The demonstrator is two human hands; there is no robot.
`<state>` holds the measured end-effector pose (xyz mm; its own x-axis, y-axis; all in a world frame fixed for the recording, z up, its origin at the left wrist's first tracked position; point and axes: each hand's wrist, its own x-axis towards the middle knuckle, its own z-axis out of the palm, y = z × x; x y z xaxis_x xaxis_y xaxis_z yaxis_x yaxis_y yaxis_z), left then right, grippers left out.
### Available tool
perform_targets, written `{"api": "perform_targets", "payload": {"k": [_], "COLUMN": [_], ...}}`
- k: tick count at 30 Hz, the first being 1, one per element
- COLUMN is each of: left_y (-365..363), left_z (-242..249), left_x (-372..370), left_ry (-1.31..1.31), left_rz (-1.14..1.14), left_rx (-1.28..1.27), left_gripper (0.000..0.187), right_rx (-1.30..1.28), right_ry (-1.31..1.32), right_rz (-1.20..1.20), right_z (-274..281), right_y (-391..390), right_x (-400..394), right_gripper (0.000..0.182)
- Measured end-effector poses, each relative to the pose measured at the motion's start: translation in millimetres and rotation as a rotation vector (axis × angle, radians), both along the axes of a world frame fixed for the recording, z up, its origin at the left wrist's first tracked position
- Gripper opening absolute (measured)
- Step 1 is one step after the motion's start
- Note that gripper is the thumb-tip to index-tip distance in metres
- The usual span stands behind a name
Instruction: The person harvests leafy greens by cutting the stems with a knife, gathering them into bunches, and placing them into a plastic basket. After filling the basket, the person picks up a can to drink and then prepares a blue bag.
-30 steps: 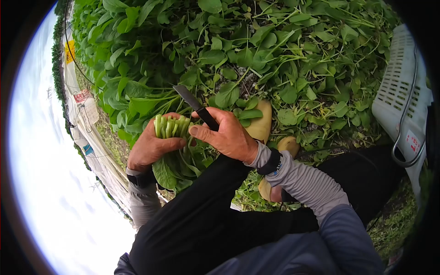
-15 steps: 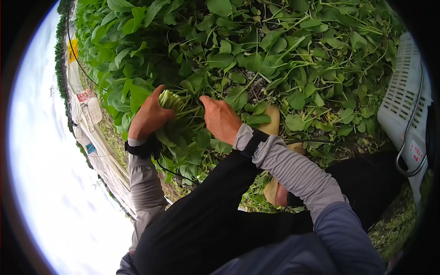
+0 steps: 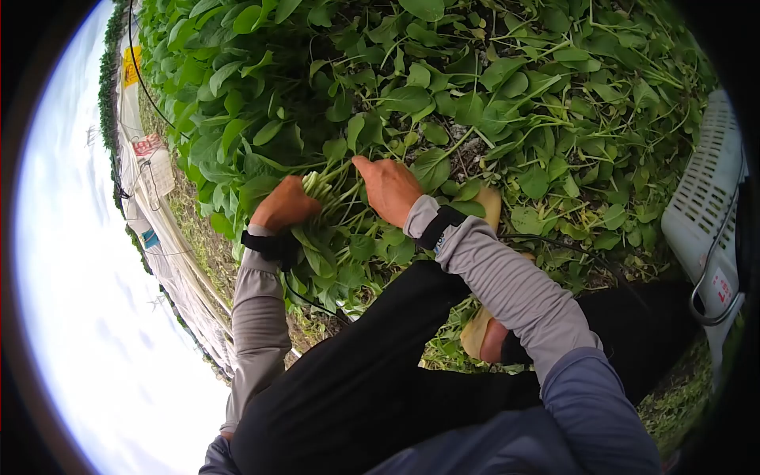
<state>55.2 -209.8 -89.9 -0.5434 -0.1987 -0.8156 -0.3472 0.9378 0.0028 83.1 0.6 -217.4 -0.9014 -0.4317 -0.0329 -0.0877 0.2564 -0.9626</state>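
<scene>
Leafy greens (image 3: 321, 190) sit bunched in the left hand (image 3: 285, 207), whose grip is wrapped tight round the pale stalks, with the cut ends poking up past the knuckles and the leaves hanging down toward the wrist. That bunch is held low, right in among the standing plants of the vegetable bed (image 3: 475, 87), at the near edge of the crop and just ahead of the person's knee. The right hand (image 3: 388, 188) hovers just beside the bunch, its back turned to the camera, thumb stretched out toward the stalks; whether its grip is pressed on anything I cannot tell, since the palm and fingers are hidden on the far side. Both forearms wear grey sleeves (image 3: 507, 289), each with a dark band at the wrist. Dark trousers (image 3: 372, 372) fill the lower middle of the view, and a tan shoe (image 3: 475, 332) shows beneath the right forearm, with another tan shape peeking out among the leaves behind the right wrist. A white slotted plastic crate (image 3: 701, 198) with a metal handle lies on the ground at the right, well apart from both hands. Along the left edge of the bed runs pale sheeting (image 3: 170, 269), with a thin dark cable (image 3: 150, 95) looping over the leaves above it.
</scene>
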Motion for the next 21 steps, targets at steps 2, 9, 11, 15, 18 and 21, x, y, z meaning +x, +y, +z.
{"api": "perform_targets", "payload": {"k": [2,9,11,15,18,21], "left_y": [-7.7,16.9,3.8,40.3,76.2,89.8], "left_z": [-3.6,32.2,41.1,104.7,148.5,160.8], "left_x": [0.3,5.5,14.4,9.9,3.1,-3.3], "left_ry": [0.049,0.154,0.189,0.379,0.326,0.260], "left_rz": [-0.034,0.045,0.014,-0.112,0.002,-0.010], "left_rx": [0.048,0.059,0.109,0.148,0.246,0.240], "left_gripper": [0.039,0.041,0.044,0.043,0.049,0.061], "right_rx": [0.013,0.052,0.015,-0.512,-0.960,-1.064], "right_ry": [-0.022,-0.113,-0.077,-1.035,-0.991,-0.736], "right_rz": [0.028,0.180,0.094,0.130,-0.200,-0.168], "right_z": [-1.6,-11.5,-17.3,-2.3,22.9,59.8], "right_y": [-6.1,10.6,37.6,81.2,93.8,106.7], "right_x": [-5.1,2.8,16.6,10.9,2.3,-19.7], "right_gripper": [0.013,0.035,0.038,0.038,0.034,0.040]}}
